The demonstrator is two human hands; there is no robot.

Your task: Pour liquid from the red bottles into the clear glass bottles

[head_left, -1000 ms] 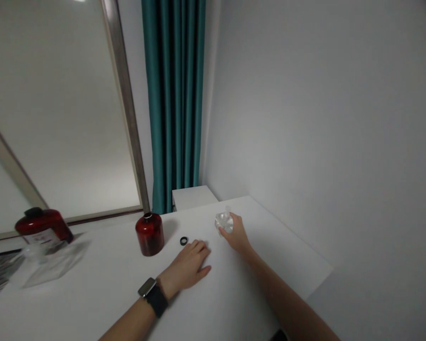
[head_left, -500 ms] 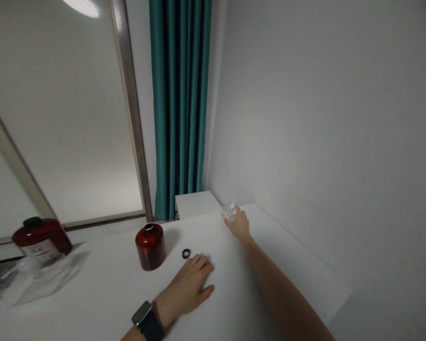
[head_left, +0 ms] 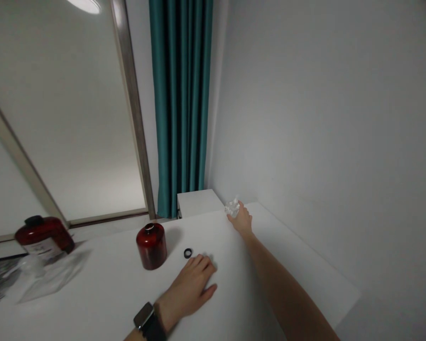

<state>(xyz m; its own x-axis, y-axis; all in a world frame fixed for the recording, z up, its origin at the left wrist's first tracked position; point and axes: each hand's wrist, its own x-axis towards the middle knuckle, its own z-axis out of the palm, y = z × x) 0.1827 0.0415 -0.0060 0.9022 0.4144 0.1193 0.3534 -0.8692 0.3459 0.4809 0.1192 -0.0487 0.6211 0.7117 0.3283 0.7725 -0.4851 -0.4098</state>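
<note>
At the far left, a large red bottle [head_left: 64, 235] with a black cap [head_left: 34, 220] and a pale label stands on the white table [head_left: 102, 303]. A clear plastic bag [head_left: 51, 286] lies flat in front of it. Next to the right, a smaller red bottle [head_left: 151, 251] stands upright; no black cap shows on its neck. A small black ring [head_left: 188, 253] lies loose on the tabletop, apart from this bottle and just beyond the fingertips of the left hand [head_left: 191, 286]. The left hand, with a watch [head_left: 144, 316] at the wrist, is palm down; its fingers are loosely curved, the thumb stands wide, and no object shows in its grip. Farther right, the crumpled clear plastic [head_left: 232, 208] is at the far edge of the table, near a low white cabinet [head_left: 200, 201]. The right hand [head_left: 241, 219] reaches out and grips it, fingers narrowed around its near side. Judged from this position, the pick-up is complete and the release is not yet made; the ring and the smaller bottle stand apart, unhandled. The plastic appears transparent, glossy and irregular, with whitish highlights and a short point projecting upward; its exact form is too small to tell.
</note>
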